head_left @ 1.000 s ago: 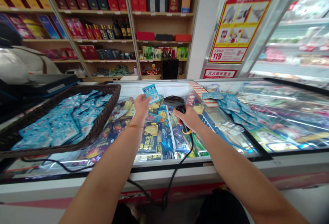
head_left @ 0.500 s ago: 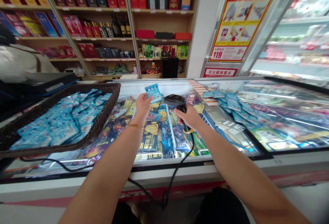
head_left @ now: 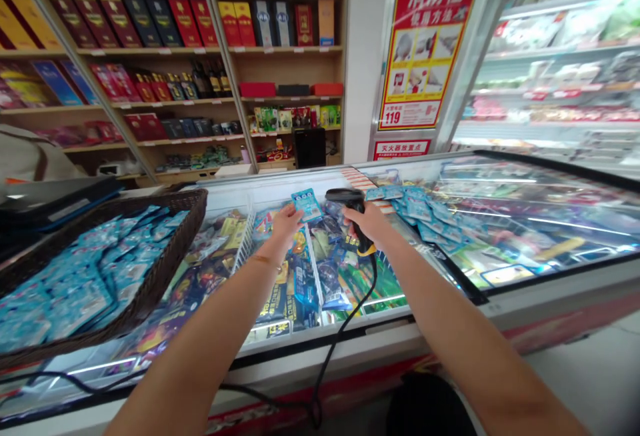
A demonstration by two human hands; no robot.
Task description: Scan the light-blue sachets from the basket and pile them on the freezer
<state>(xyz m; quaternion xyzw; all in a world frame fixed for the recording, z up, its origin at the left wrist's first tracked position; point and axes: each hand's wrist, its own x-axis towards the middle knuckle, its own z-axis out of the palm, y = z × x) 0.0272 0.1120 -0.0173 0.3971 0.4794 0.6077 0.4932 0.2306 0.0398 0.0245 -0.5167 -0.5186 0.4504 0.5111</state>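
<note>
Between the fingers of my left hand (head_left: pixel 287 226) is a small flat blue packet (head_left: pixel 307 205), held up by its lower left edge. My right hand (head_left: pixel 369 223) is wrapped round the grip of a black handheld barcode scanner (head_left: pixel 346 196), whose head points left toward the packet. The scanner's black cord (head_left: pixel 350 319) drops from its handle and loops down over the freezer's front edge. Both hands are above the chest freezer. A wicker basket (head_left: pixel 193 229) at the left holds many similar blue packets (head_left: pixel 90 283). More blue packets (head_left: pixel 425 213) lie in a pile on the freezer's glass to the right.
Bagged frozen goods (head_left: pixel 327 276) fill the chest freezer (head_left: pixel 390 326) below my hands, parted by white wire dividers. Shelves (head_left: pixel 173 49) of boxes and bottles stand behind. A red fire-hydrant poster (head_left: pixel 425 43) hangs on the wall, and a lit display fridge (head_left: pixel 555 83) is at the right.
My view has swung to the right and the scene has shifted left. The blue packet and the scanner stay in my hands, with the packet slightly lower in view.
</note>
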